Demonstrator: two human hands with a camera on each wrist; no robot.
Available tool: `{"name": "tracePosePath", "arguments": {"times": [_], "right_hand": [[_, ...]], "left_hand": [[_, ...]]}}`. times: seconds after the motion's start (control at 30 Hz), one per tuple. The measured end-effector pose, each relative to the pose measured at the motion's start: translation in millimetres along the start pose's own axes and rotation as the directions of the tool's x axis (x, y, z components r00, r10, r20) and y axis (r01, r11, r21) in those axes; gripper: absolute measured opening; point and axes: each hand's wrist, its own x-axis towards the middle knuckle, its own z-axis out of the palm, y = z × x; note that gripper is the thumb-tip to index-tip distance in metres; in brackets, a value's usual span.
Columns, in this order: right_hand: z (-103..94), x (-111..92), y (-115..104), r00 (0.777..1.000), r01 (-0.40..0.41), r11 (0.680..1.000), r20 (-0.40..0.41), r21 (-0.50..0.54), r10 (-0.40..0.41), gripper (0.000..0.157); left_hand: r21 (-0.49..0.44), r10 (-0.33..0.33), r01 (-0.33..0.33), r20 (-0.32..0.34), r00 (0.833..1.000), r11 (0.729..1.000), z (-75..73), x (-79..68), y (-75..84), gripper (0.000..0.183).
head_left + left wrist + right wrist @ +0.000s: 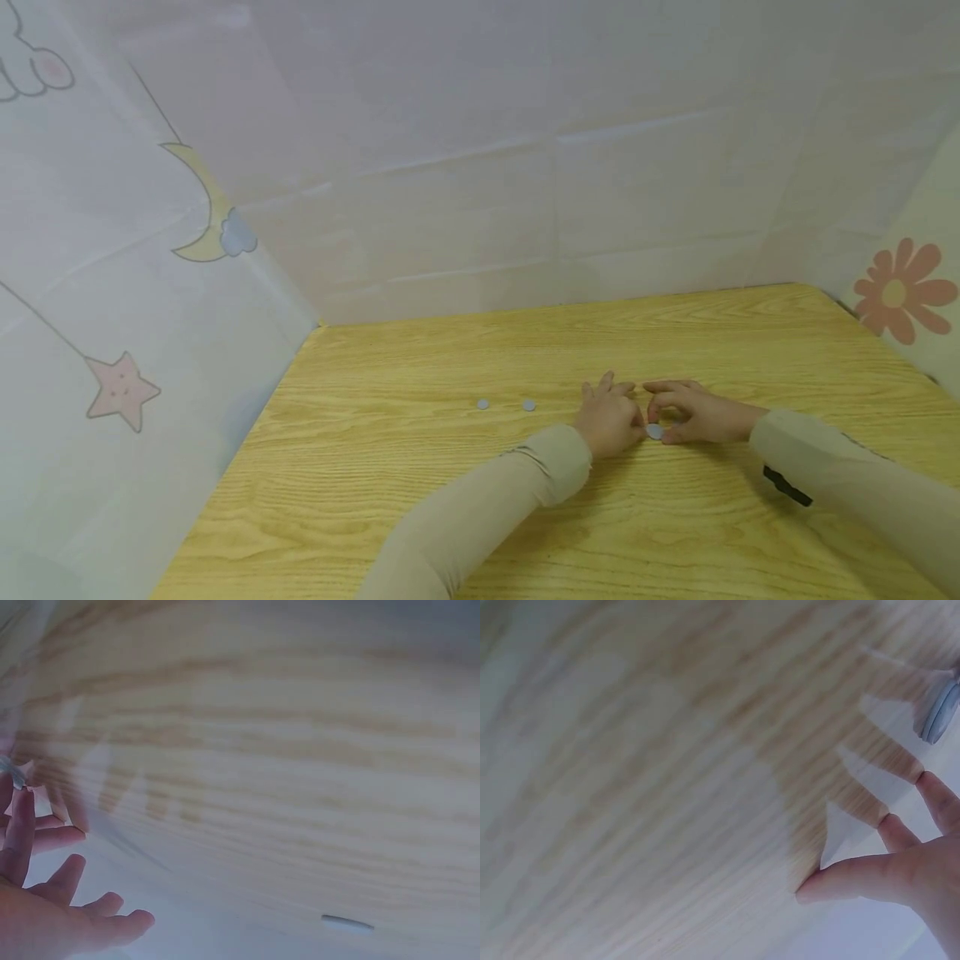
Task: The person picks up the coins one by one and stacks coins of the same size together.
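A small, round, pale-grey disc [655, 432] is hand-held over the yellow wood-grain tabletop [360, 517]. A matching second disc [529, 406] and third disc [483, 404] lie flat, apart, side by side, nearer the surface's far and left edges.

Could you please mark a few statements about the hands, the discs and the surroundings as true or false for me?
1. Two discs lie on the table to the left of the left hand. True.
2. The hands are far apart. False: the right hand is close beside the left, with another disc between them.
3. Both sleeves are black. False: both sleeves are pale.
4. A reddish flower decorates the right side. True.
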Motion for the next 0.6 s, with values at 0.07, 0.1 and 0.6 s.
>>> {"name": "tracePosePath", "arguments": {"times": [0.07, 0.1, 0.6], "right_hand": [[-0.4, 0, 0, 1.000, -0.002, 1.000, 0.005, 0.006, 0.002, 0.014], [-0.7, 0, 0, 1.000, -0.002, 1.000, 0.006, 0.005, 0.002, 0.014], [-2.2, 1, 4, 1.000, 0.015, 1.000, 0.009, -0.027, -0.015, 0.018]], "left_hand": [[0.000, 0.002, -0.002, 0.006, 1.000, 1.000, -0.7, -1.0, -1.6, 0.018], [0.002, 0.004, -0.004, 0.008, 1.000, 1.000, -1.2, -1.5, -2.4, 0.018], [-0.024, -0.022, 0.022, -0.002, 1.000, 0.999, -9.9, -14.9, -16.6, 0.018]]}}
